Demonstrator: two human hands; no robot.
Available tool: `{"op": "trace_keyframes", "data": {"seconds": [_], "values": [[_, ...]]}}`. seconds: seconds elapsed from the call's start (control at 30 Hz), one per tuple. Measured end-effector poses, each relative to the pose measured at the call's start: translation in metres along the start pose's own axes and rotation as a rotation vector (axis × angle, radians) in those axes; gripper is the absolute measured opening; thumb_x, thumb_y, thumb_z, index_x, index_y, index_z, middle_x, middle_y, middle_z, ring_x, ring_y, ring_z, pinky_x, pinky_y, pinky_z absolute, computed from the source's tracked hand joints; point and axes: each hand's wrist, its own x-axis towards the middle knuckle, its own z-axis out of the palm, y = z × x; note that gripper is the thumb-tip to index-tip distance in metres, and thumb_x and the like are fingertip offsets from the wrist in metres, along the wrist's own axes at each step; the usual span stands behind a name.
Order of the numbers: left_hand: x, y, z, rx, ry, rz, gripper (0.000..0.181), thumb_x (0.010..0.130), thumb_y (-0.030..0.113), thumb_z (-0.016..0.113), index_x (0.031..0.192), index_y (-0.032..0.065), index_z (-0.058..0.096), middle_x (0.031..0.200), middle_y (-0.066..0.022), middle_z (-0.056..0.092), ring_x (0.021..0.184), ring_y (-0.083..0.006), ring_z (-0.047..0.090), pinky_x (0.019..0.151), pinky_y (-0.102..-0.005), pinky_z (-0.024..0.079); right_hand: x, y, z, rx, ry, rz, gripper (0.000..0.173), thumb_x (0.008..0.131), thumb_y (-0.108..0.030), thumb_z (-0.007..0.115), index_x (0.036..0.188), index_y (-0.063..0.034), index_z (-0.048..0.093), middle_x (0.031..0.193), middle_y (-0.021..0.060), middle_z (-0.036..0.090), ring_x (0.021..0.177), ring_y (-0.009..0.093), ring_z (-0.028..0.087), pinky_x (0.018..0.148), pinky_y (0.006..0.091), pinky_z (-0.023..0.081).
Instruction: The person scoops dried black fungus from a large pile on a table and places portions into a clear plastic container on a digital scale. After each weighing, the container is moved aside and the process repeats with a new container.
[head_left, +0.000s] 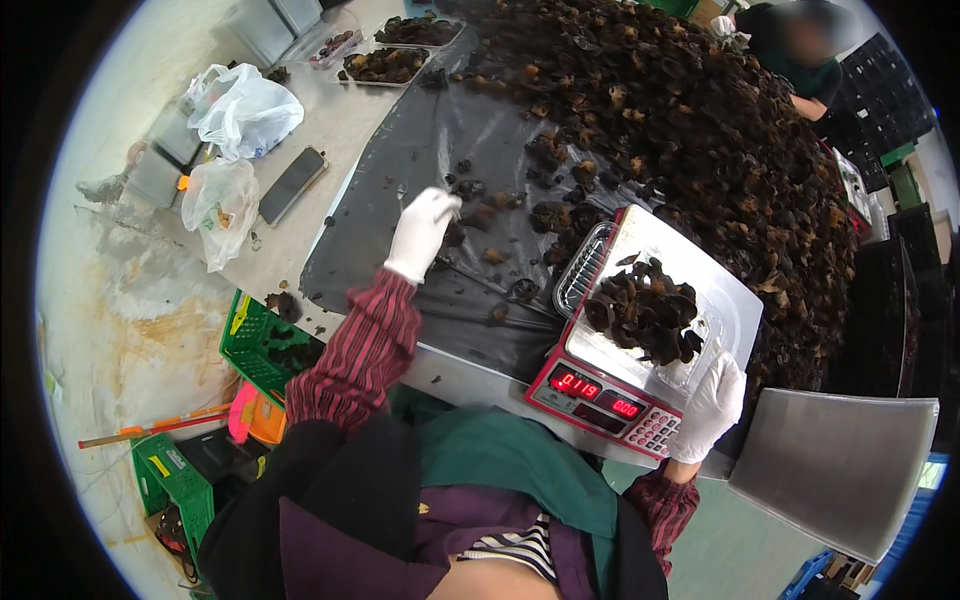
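Note:
My left hand (422, 231), in a white glove, is over the black plastic sheet (375, 232) with its fingers curled beside loose dark wood ear mushrooms (469, 189). Whether it pinches a piece is unclear. On the metal pan of a red-and-white digital scale (731, 300) sits a clear plastic tray (686, 375) heaped with wood ear mushrooms (645, 311). My right hand (712, 409), also gloved, is at the tray's near right corner, above the scale's edge and beside its keypad (654, 433). Its grip on the tray cannot be made out. The scale's red display (576, 382) is lit.
A large mushroom pile (675, 112) covers the far side. Another clear tray (585, 270) leans against the scale's left. A phone (292, 186) and plastic bags (244, 112) lie left; green crates (255, 337) stand below. Stacked trays (832, 472) are right. A co-worker (806, 52) stands across.

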Motion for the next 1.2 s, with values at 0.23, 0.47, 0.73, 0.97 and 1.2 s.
{"op": "trace_keyframes", "data": {"seconds": [0.23,0.47,0.73,0.97,1.2], "values": [[0.022,-0.005,0.024,0.205,-0.249,0.126,0.042,0.081,0.041,0.069,0.115,0.0171,0.068,0.125,-0.008,0.061,0.12,-0.0269,0.052,0.097,-0.0394,0.042,-0.004,-0.015,-0.014,-0.06,-0.035,0.058,0.015,0.096,-0.001,0.057,0.106,0.0029,0.068,0.082,0.0082,0.061,0.073,0.015,0.056,0.069,0.0273,0.046],[-0.05,0.013,-0.02,0.191,-0.127,0.14,0.019,0.077,0.017,0.072,0.094,0.0089,0.07,0.108,-0.0054,0.066,0.105,-0.0253,0.06,0.09,-0.0383,0.047,-0.016,-0.112,0.03,0.171,-0.694,-0.378,0.035,0.09,-0.015,0.063,0.121,0.0002,0.059,0.086,0.0162,0.065,0.074,0.03,0.063,0.066,0.0386,0.052],[-0.104,0.014,-0.024,0.337,-0.118,0.181,0.048,0.064,0.012,0.076,0.111,0.0161,0.067,0.12,-0.0069,0.059,0.108,-0.0287,0.055,0.089,-0.0413,0.043,-0.051,-0.132,0.181,-0.088,-0.982,0.038,0.111,0.078,-0.038,0.079,0.142,0.02,0.008,0.09,0.0228,0.063,0.083,0.035,0.066,0.072,0.0396,0.055],[-0.078,-0.003,-0.012,-0.145,0.023,-0.077,0.043,0.065,-0.013,0.061,0.104,0.0043,0.069,0.098,-0.011,0.065,0.09,-0.0254,0.066,0.08,-0.0319,0.053,-0.073,-0.113,0.214,-0.011,-0.61,-0.151,0.016,0.087,-0.001,0.046,0.091,0.0053,0.06,0.089,0.0248,0.06,0.082,0.039,0.063,0.075,0.045,0.053],[-0.004,0.104,-0.013,-0.648,-0.043,-0.047,0.022,0.084,-0.006,0.067,0.104,0.0025,0.068,0.102,-0.0044,0.064,0.093,-0.0102,0.062,0.084,-0.0223,0.048,-0.054,-0.143,0.124,0.243,-0.571,-0.245,0.038,0.091,-0.014,0.058,0.121,0.0081,0.05,0.085,0.0187,0.056,0.078,0.033,0.061,0.067,0.0409,0.053]]}}
